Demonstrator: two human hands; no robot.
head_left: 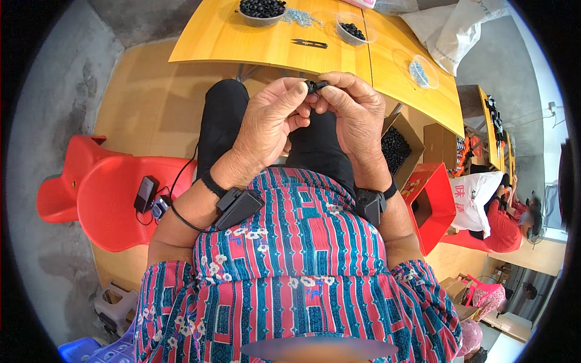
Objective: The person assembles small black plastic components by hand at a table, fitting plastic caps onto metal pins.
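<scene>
A small black part [313,86], too small to name, is pinched between my two hands just short of the table's near edge. My left hand [273,115] grips its left end between thumb and forefinger. The thumb and fingertips of my right hand [354,109] close on its right end. On the yellow table [224,36] ahead lie a pair of black thread snips [310,43] and a loose pile of small clear pieces [299,17]. A bowl of black parts [262,9] stands at the far left of the table, and a smaller tub of black parts [352,31] to its right.
At the table's right sits a clear tub [422,72] with small pale pieces. Below it stand a cardboard box of black parts [394,148] and a red box [431,209]. A red chair [115,199] holding small devices is on my left. Another person [505,227] sits far right.
</scene>
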